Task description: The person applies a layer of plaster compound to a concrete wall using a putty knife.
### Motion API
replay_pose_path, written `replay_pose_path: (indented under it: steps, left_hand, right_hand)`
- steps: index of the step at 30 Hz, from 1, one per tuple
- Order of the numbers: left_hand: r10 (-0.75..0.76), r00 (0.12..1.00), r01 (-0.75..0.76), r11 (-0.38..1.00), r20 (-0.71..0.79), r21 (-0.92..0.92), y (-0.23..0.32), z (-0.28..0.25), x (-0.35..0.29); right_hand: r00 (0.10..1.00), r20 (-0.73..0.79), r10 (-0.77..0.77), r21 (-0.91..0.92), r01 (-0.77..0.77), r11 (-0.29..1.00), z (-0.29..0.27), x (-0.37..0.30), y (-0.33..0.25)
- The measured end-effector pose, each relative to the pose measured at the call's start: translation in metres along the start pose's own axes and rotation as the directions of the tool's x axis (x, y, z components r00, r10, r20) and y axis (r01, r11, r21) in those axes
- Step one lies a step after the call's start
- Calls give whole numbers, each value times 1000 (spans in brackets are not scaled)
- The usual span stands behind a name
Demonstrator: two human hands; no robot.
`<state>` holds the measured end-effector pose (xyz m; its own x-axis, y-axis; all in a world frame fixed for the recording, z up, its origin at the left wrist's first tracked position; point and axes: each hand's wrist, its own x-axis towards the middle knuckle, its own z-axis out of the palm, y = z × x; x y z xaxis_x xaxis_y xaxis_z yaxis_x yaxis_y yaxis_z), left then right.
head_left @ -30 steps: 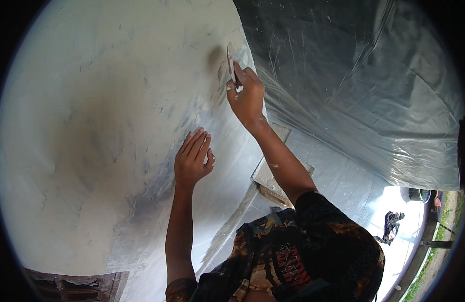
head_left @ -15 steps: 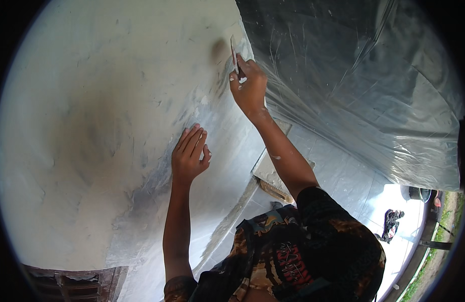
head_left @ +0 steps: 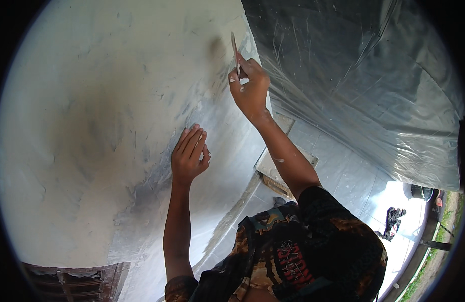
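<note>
A pale plastered wall [head_left: 91,65] with grey smudges and patches fills the left side. My right hand [head_left: 250,88] grips a putty knife [head_left: 235,50], seen nearly edge-on, close to the wall's right edge. White filler spots the thumb and fingers of that hand, and a smear marks the forearm. Whether the blade touches the wall I cannot tell. Lower and to the left, my left hand [head_left: 188,157] rests against the wall, its fingers stretched out and pointing up. It holds nothing.
Dark plastic sheeting [head_left: 353,75] hangs along the right. Below my right arm a board-like platform [head_left: 273,166] stands on the tiled floor [head_left: 338,161]. A brown wooden window frame [head_left: 74,287] is at lower left. A black crumpled bag [head_left: 392,223] and a bucket [head_left: 420,192] lie far right.
My right hand and the putty knife have shifted very slightly, the blade tip a little higher. The view has moved slightly. My left hand stays in place.
</note>
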<state>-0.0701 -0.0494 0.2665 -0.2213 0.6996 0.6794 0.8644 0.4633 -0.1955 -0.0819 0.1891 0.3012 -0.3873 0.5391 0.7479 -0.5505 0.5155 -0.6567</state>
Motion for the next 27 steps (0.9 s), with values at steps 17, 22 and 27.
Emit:
replay_pose_path:
  steps: [17, 22, 27]
  left_hand:
    - [23, 1000, -23, 999, -11, -23, -1, 6, -1]
    - [34, 999, -35, 999, -17, -7, 0, 4, 2]
    - [16, 1000, -16, 1000, -7, 8, -3, 5, -7]
  right_hand:
    - [999, -39, 29, -96, -33, 995, 5, 12, -6]
    - [999, 19, 39, -288, -31, 957, 32, 29, 46]
    - [978, 152, -145, -57, 155, 986, 44, -56, -11]
